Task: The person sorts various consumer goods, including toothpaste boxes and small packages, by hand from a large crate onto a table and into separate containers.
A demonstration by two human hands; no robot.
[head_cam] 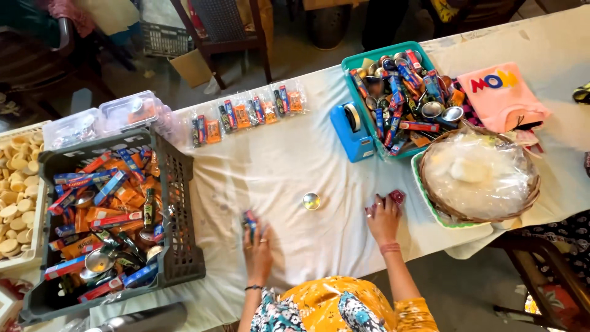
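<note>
A long table draped in a creased white cloth [289, 166] is running from the near left to the far right; beyond it a bare floor is carrying dark chairs [224, 27] and a wire crate. At the left a dark slatted plastic crate [178, 203] is holding flat red, blue and orange cartons, small dark bottles and steel cups, and beside it a pale tray of round biscuits [15, 197] is lying at the edge. At the far right a teal tray [353, 61] is brimming with similar goods, a blue tape dispenser [350, 132] is sitting against its left side, and a woven basket [479, 175] covered in clear film is resting nearer. A row of sealed clear packets [246, 114] is lying at the far side of the cloth.

The left hand [257, 243] is reaching forward, palm down, fingers closing around a small blue and red packet [249, 220] on the cloth. The right hand [384, 218] is also extending palm down, its fingertips pinching a small dark red packet [396, 197]. A small shiny round tin [311, 201] is standing between the two hands, touched by neither.
</note>
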